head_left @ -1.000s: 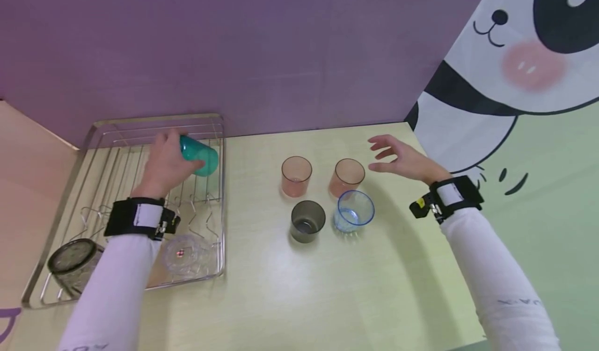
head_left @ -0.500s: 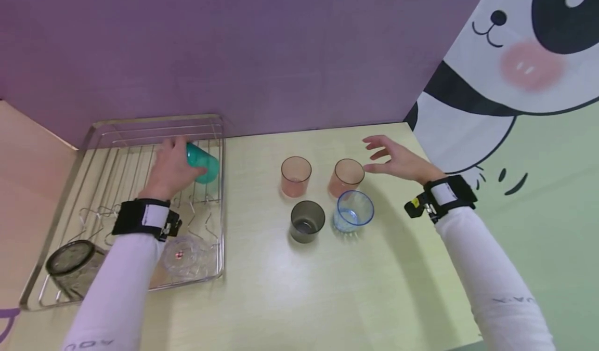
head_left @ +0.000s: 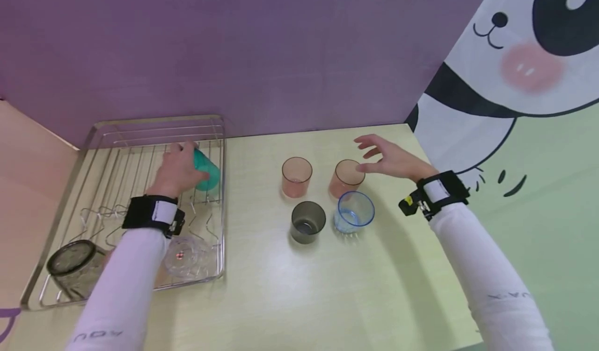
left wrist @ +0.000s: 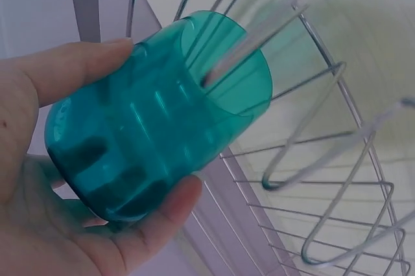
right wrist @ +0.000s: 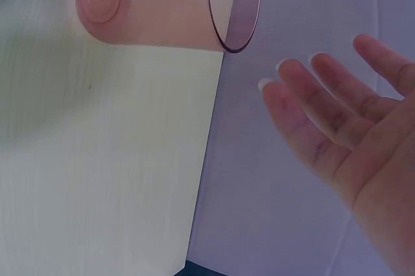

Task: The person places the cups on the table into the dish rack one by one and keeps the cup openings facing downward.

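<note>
My left hand (head_left: 174,173) grips a translucent teal cup (head_left: 209,173) over the far right part of the wire drying rack (head_left: 222,127). The cup is tilted. In the left wrist view, a wire prong (left wrist: 253,44) reaches into the mouth of the cup, between thumb and fingers. Beside the right-hand pink cup (head_left: 347,178), my right hand (head_left: 390,158) hovers with fingers spread and loosely bent, holding nothing. The right wrist view has those fingers (right wrist: 324,111) apart from the pink cup's rim.
Another pink cup (head_left: 296,178), a grey cup (head_left: 308,223) and a blue-rimmed clear cup (head_left: 353,213) stand upright on the table (head_left: 281,294). A dark glass (head_left: 75,265) and a clear glass (head_left: 183,257) sit upside down in the rack's near part. A purple wall (head_left: 281,54) closes the back.
My left hand and the teal cup have shifted right and a little nearer to me over the rack. The right hand has drifted left toward the right-hand pink cup.
</note>
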`<move>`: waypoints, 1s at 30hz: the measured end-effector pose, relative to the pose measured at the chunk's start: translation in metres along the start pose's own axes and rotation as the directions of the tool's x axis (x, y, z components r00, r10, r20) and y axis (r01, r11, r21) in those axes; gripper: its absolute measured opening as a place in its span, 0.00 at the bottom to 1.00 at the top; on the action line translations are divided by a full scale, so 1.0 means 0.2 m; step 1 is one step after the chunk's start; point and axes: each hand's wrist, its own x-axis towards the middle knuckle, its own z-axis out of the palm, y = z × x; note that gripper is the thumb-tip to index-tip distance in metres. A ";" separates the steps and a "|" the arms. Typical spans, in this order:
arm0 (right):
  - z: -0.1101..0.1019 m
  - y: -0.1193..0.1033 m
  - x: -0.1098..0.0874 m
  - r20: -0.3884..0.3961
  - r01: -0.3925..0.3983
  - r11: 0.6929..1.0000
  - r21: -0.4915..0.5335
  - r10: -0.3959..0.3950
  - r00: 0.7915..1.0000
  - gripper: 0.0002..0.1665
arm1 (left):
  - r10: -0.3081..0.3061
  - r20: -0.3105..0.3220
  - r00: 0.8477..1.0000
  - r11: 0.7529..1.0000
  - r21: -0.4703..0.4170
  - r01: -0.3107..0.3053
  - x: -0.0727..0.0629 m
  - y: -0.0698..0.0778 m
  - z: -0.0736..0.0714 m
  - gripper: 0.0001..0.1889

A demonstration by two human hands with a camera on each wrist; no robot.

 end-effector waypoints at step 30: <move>0.00 -0.06 0.00 0.003 -0.016 1.000 0.017 0.016 1.000 0.45 | 0.001 0.145 0.989 0.995 0.103 -0.016 0.00 0.06 0.04 0.42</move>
